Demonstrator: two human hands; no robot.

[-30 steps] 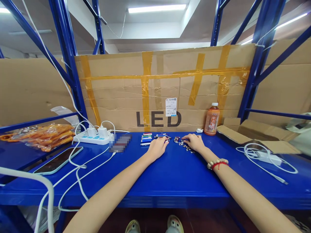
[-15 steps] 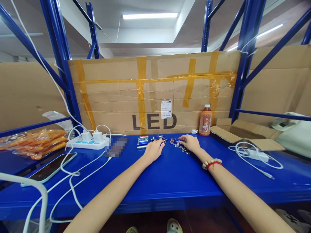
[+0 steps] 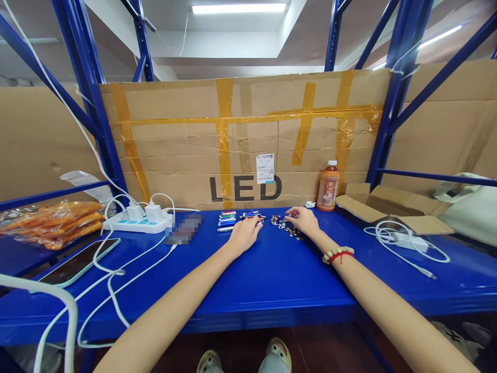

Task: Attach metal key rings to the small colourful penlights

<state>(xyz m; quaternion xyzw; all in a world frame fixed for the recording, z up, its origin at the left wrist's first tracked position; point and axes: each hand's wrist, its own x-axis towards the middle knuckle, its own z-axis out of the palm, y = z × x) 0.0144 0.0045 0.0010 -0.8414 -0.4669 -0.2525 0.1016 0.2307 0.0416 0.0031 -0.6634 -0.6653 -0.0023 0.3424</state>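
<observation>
Metal pieces [image 3: 292,232] near the shelf's [image 3: 287,274] far edge seemed light, slippery, best rim-pinched; left hand [image 3: 245,234] and right hand [image 3: 305,220] grips were indiscernible.

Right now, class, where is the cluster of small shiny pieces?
In the head view, the cluster of shiny pieces lies just right of centre on the blue shelf, beside the right hand.

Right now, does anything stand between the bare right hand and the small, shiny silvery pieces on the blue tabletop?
Nothing visible does: the bare right hand is at the small, shiny silvery pieces, though whether it touches one is unclear. The white-capped orange bottle stands farther back.
</observation>
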